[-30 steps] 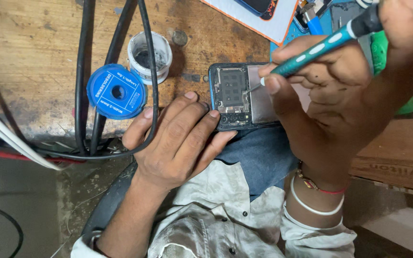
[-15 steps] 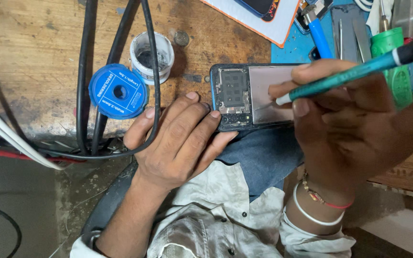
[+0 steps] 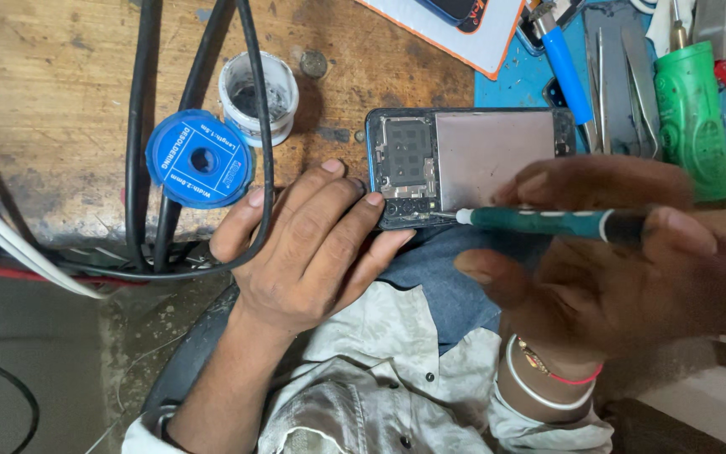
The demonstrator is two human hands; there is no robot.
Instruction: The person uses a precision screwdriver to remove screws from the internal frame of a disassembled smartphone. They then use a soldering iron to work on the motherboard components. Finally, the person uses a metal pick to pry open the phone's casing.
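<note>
Head view: left hand (image 3: pixel 313 244) lies flat, pinning the opened phone (image 3: pixel 464 164).
Right hand (image 3: pixel 623 277): pinches the teal screwdriver (image 3: pixel 548 221).
Tip: probably at a lower-edge screw; keep it square.

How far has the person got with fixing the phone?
Done: the phone lies open, back cover off, insides showing. In hand: the left hand steadies it while the right hand puts the screwdriver tip to its lower edge. Left: it is not closed yet.
</note>
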